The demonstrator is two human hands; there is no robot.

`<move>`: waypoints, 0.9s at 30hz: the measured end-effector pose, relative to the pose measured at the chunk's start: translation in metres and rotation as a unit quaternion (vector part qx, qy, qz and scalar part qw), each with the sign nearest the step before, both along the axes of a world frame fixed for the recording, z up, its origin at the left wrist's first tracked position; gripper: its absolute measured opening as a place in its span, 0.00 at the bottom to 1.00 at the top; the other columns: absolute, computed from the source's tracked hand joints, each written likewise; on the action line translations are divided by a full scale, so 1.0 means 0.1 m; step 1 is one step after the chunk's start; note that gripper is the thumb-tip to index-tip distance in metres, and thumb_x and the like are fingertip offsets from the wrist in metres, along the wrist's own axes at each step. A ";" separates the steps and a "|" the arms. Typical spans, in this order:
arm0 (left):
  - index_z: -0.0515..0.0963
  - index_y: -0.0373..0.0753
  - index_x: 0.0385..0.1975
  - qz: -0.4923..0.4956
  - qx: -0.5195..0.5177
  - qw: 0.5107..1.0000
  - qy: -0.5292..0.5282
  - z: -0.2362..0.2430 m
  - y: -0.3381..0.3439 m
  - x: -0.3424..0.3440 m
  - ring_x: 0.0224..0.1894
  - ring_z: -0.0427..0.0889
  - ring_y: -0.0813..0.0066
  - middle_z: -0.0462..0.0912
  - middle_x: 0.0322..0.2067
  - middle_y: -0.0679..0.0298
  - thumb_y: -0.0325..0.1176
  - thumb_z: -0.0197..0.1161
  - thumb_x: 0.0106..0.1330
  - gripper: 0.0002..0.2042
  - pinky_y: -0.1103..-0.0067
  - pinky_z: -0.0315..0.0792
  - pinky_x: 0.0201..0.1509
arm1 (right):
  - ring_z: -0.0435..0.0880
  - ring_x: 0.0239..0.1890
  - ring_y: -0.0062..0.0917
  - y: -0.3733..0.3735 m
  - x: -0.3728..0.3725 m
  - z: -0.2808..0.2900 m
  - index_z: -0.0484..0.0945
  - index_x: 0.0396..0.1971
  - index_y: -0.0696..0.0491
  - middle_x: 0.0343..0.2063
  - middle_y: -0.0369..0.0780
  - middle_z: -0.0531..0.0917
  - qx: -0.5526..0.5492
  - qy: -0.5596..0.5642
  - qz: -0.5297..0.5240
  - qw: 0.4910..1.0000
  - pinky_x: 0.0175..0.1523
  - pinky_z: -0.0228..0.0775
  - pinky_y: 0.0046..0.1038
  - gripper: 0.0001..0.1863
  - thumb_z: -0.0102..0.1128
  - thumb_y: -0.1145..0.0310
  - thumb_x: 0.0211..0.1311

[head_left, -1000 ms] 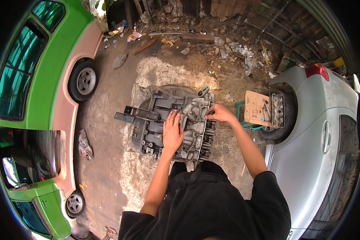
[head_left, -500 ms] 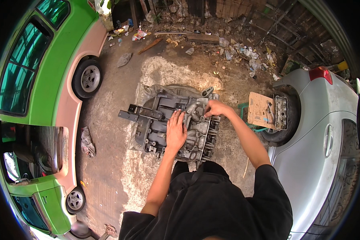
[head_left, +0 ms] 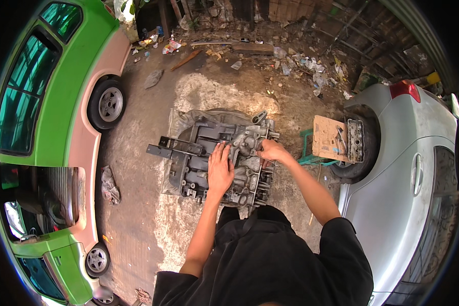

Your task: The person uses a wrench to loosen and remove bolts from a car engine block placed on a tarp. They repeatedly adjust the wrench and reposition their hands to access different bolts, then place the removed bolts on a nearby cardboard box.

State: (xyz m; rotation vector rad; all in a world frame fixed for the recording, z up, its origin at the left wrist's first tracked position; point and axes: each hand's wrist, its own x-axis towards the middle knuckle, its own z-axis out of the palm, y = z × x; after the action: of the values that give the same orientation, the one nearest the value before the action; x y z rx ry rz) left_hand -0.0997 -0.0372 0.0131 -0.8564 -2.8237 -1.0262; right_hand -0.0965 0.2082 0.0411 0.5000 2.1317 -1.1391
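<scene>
Engine block: a large, dark-grey and silvery cast-metal engine block [head_left: 244,172], lying low on the ground in front of the person, roughly centred, just beyond the knees.
Block finish: left part dark, matt and flat-panelled with recesses; right part paler, bare-looking metal with rounded, lumpy castings and dull, grimy patches.
Block right edge: a thin, straight metal rim, with a close row of short, dark projecting parts outside it.
Block left edge: black, flat metal bracket bars [head_left: 174,147] with small holes, jutting out past the side.
Block far corner: a silvery, elongated metal lug [head_left: 259,117] with a rounded end, sticking up at an angle.
Left hand: the bare left hand [head_left: 221,171] rests palm down on the block's top, fingers extended and close together, closed around nothing visible.
Right hand: the bare right hand [head_left: 271,150] is at the rim, fingers bent inward; whether they pinch a small part cannot be told.
Underlay: a wrinkled, grey-brown sheet [head_left: 176,123], showing past the block's far left side.
Stool: a green-framed stool [head_left: 307,148] to the right, bearing a tan, rectangular board [head_left: 327,133]; a long, grey metal casting [head_left: 354,140] with round openings stands beside the board.
</scene>
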 end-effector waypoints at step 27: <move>0.68 0.38 0.70 0.005 -0.018 1.000 0.008 0.01 0.02 0.01 0.77 0.62 0.52 0.67 0.73 0.53 0.24 0.60 0.67 0.29 0.58 0.57 0.80 | 0.83 0.24 0.22 0.41 0.16 -0.32 0.90 0.40 0.58 0.26 0.40 0.89 0.036 0.184 -0.004 0.982 0.32 0.73 0.30 0.16 0.71 0.58 0.68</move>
State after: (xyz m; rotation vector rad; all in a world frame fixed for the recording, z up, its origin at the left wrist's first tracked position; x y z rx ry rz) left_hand -0.0984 -0.0352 0.0142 -0.8481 -2.8392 -0.9648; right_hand -0.0805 0.2492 0.0092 0.3479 2.4958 -1.2393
